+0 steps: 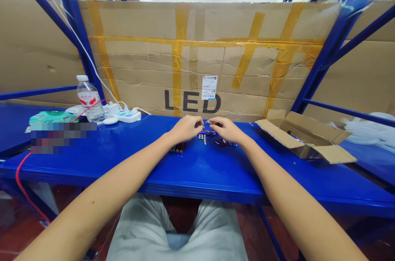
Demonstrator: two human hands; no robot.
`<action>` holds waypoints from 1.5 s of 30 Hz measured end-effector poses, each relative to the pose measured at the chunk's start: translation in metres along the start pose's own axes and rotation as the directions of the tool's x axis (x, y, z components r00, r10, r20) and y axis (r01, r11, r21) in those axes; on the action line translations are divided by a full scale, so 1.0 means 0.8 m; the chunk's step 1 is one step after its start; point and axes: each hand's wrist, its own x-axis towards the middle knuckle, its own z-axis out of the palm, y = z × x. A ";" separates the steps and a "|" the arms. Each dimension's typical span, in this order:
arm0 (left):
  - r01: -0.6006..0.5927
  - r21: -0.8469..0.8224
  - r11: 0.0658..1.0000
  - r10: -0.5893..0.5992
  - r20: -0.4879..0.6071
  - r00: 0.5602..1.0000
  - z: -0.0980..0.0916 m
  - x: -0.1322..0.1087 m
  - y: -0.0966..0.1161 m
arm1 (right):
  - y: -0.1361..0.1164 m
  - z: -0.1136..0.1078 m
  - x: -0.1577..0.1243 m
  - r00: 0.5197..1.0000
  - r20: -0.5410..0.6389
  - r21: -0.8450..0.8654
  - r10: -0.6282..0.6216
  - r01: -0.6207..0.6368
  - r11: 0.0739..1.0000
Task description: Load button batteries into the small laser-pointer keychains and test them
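Observation:
My left hand (186,127) and my right hand (226,128) meet over the blue shelf top (197,170), fingers pinched together around a tiny metallic part (209,122) held between them; what it is I cannot make out. Just below the fingertips lies a small cluster of silvery round pieces (203,138). Several slim dark stick-like items (177,149) lie under my left wrist. A few small red and dark pieces (222,142) rest under my right hand.
An open cardboard box (304,137) sits at the right. At the left stand a water bottle (89,99), a white power strip (128,115) with plugs, a green tissue pack (51,117) and a red cable (23,182). A taped cardboard sheet (197,59) marked LED forms the back wall.

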 end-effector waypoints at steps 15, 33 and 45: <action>0.090 -0.315 0.945 -0.138 -0.133 0.982 0.010 0.003 0.006 | -0.010 0.017 0.000 0.988 -0.128 0.049 -0.090 0.097 0.994; 0.063 -0.311 0.948 -0.100 -0.105 0.990 0.007 0.000 0.006 | -0.017 0.015 0.000 0.979 -0.190 0.027 -0.073 0.080 0.996; -0.007 -0.294 0.956 -0.024 -0.103 0.994 0.004 -0.001 0.003 | -0.026 0.005 -0.002 0.994 -0.085 0.020 -0.062 0.064 0.998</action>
